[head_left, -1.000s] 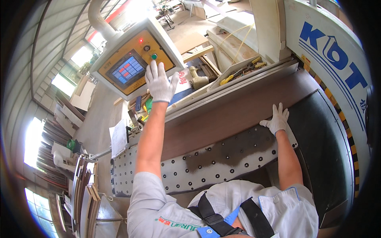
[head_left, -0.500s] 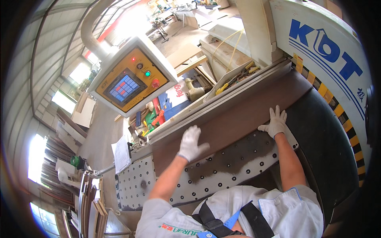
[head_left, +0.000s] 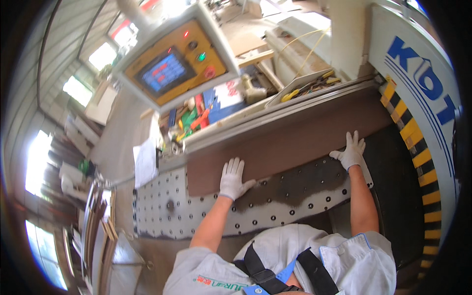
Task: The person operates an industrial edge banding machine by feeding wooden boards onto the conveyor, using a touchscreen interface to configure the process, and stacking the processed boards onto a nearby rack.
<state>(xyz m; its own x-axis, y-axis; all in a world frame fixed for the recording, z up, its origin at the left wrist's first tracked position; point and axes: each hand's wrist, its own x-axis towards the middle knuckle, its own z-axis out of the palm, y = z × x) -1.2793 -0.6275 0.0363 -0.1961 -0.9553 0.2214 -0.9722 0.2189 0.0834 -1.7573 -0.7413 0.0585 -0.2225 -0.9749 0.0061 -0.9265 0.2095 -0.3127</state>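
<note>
A long dark-brown panel [head_left: 285, 142] lies flat along a metal guide rail [head_left: 265, 118], its right end reaching the machine. My left hand [head_left: 233, 179], in a white glove, rests on the panel's near part toward its left end, fingers extended and thumb out to the right. Farther right, my gloved right hand [head_left: 351, 150] lies at the near edge of the panel with its fingers spread over the surface. Neither hand is wrapped round anything. Beneath and in front of the panel is a light perforated table [head_left: 162, 206] dotted with black holes and worn dark in places.
A control box [head_left: 182, 54] with a lit screen hangs beyond the rail at left. Tools and scraps fill a tray [head_left: 300, 93] behind the rail. At right stands a white machine housing [head_left: 418, 64] edged with yellow-black stripes [head_left: 418, 142]. Paper sheets [head_left: 146, 162] hang at the table's left.
My left hand has settled from a tilted, raised-looking pose to flat on the panel. My right hand stays near the same spot on its edge. The whole view has turned slightly.
</note>
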